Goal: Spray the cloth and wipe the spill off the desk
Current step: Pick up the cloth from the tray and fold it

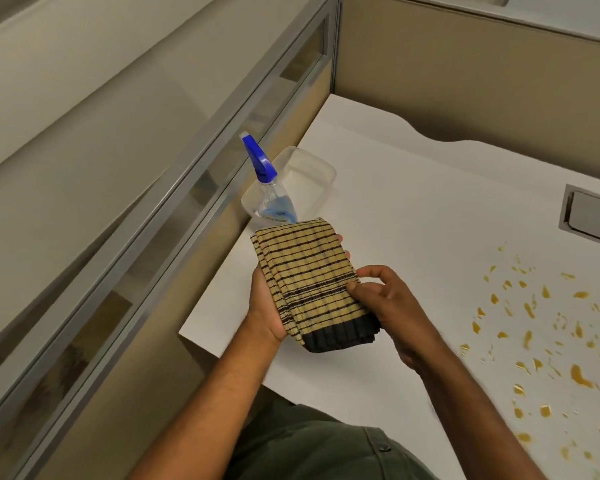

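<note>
A folded tan cloth [309, 282] with black stripes and a dark hem lies across my left hand [265, 306], which supports it from beneath above the white desk [413, 230]. My right hand [392, 306] pinches the cloth's right edge between thumb and fingers. Just beyond the cloth stands a clear spray bottle [272, 199] with a blue trigger head, untouched. An orange-brown spill [548, 334] lies scattered in many drops over the desk to the right of my hands.
A clear plastic container [321, 174] sits behind the spray bottle near the desk's left edge. A grey cable hatch [593, 216] is set into the desk at the right. Beige partition walls [465, 81] with metal frames enclose the desk at left and back.
</note>
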A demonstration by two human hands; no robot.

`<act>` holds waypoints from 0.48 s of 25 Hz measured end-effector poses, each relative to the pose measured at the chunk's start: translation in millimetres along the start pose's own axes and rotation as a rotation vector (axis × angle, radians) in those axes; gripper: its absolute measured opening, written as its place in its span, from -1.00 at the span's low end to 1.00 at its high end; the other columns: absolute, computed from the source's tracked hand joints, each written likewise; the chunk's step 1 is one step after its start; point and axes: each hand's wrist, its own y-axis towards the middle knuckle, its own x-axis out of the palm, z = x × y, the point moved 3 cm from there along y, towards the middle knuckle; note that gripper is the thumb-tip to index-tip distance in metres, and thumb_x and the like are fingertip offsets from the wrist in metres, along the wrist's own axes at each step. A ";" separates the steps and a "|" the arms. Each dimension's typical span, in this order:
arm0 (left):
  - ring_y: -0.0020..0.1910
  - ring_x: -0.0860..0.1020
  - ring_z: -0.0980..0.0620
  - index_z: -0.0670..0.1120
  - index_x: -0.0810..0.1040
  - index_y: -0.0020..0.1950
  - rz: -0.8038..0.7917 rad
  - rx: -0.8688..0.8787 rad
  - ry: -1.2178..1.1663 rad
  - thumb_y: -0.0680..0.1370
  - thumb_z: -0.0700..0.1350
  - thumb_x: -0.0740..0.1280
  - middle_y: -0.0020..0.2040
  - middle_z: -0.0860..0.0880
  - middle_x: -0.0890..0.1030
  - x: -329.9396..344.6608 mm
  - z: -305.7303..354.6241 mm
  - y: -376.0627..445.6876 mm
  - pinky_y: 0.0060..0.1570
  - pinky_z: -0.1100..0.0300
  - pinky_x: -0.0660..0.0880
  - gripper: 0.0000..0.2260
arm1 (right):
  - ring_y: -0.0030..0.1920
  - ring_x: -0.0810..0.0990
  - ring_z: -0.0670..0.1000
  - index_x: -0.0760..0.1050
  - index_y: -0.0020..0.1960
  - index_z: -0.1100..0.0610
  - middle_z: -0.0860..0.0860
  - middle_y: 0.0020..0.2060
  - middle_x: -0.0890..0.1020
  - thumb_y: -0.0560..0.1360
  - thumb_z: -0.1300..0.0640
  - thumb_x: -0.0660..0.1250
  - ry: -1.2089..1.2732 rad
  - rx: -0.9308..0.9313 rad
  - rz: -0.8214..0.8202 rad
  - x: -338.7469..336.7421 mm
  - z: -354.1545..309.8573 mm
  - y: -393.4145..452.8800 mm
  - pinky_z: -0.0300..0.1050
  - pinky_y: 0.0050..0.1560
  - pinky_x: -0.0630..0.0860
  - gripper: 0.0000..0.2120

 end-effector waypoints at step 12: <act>0.67 0.02 -0.30 -0.07 0.10 0.69 -0.188 0.087 -0.120 0.62 0.42 0.00 0.68 -0.23 0.06 -37.2 9.3 -10.5 0.58 -0.37 -0.24 -0.21 | 0.02 0.76 0.02 0.52 0.17 -0.02 -0.01 -0.02 0.78 0.67 0.00 0.32 -0.155 0.083 -0.094 31.5 13.0 25.3 -0.16 -0.10 0.67 -0.88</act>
